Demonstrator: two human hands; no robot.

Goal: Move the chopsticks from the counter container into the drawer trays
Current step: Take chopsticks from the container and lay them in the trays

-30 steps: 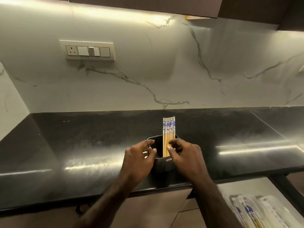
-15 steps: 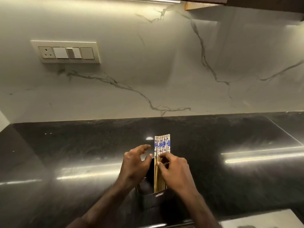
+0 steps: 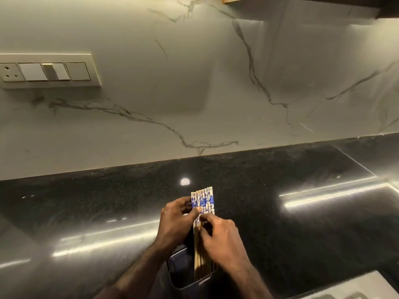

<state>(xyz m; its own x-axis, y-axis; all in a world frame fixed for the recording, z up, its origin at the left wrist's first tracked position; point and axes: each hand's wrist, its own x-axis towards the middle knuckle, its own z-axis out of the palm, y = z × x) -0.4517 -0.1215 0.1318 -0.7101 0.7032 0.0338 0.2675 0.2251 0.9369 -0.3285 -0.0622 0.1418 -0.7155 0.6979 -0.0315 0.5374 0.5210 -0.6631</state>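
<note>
Several wooden chopsticks (image 3: 203, 201) with blue-and-white patterned tops stand in a row inside a dark square container (image 3: 180, 266) near the front of the black counter. My left hand (image 3: 176, 221) pinches the patterned tops from the left, thumb across their front. My right hand (image 3: 220, 238) grips the shafts lower down from the right, fingers curled on them just above the container's rim. The chopsticks' lower ends are hidden inside the container.
The glossy black counter (image 3: 280, 212) runs to a white marble backsplash (image 3: 194, 83) with a switch panel (image 3: 47, 71) at the left. A pale surface (image 3: 349, 285) shows at the bottom right corner, below the counter's front edge.
Both hands have gone from the container's rim onto the chopsticks, the left closing on the tops. The view has tilted, so the container sits lower in frame and the drawer is out of sight.
</note>
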